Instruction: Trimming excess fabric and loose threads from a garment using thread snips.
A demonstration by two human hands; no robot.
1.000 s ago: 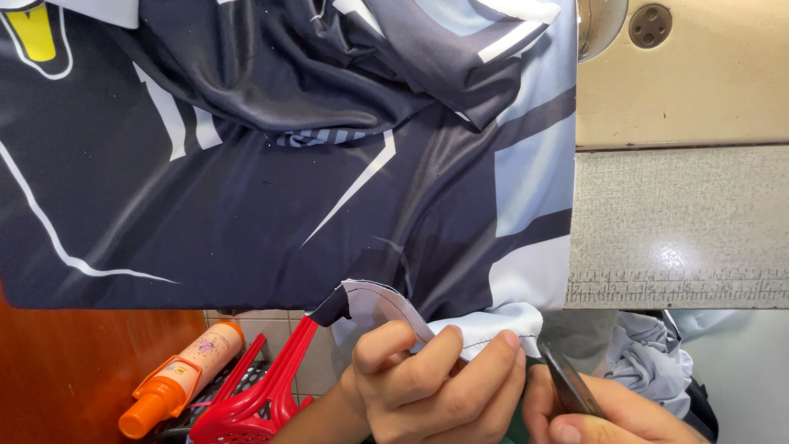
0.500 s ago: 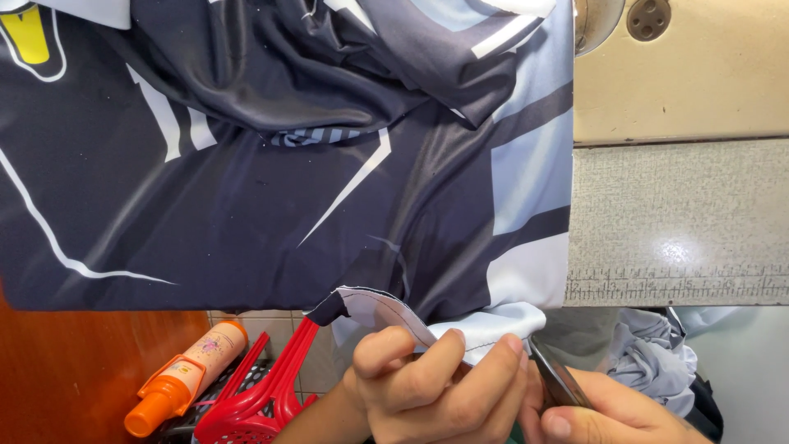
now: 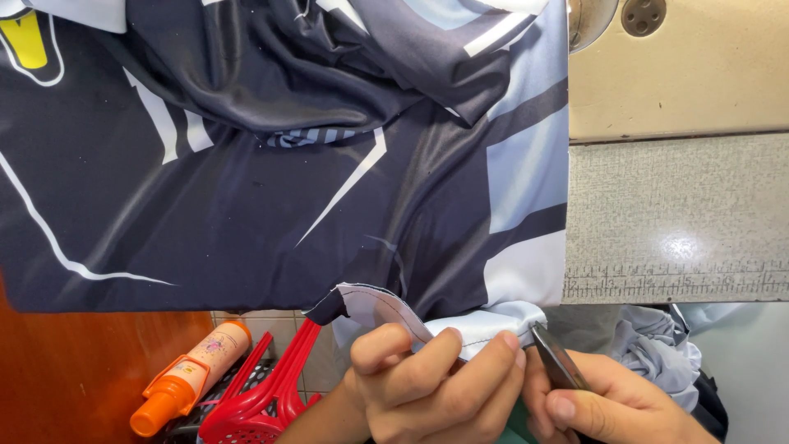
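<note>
A dark navy sports garment (image 3: pixel 271 205) with white lines and pale blue panels lies spread over the work table. My left hand (image 3: pixel 427 382) pinches its turned-up white hem (image 3: pixel 374 302) at the near edge, fingers curled around the fabric. My right hand (image 3: pixel 616 403) sits just to the right of it, holding a small dark metal cutting tool (image 3: pixel 557 362) whose tip points up at the hem beside my left fingertips.
A cream sewing machine body (image 3: pixel 682 66) stands at the back right on a grey speckled table (image 3: pixel 674 214) with a ruler strip at its front edge. Below the table are an orange bottle (image 3: pixel 189 378), a red plastic basket (image 3: pixel 263 395) and bundled pale fabric (image 3: pixel 657 345).
The view has shifted slightly. My left hand has crept a little along the hem, and the right hand with the tool stays close beside it.
</note>
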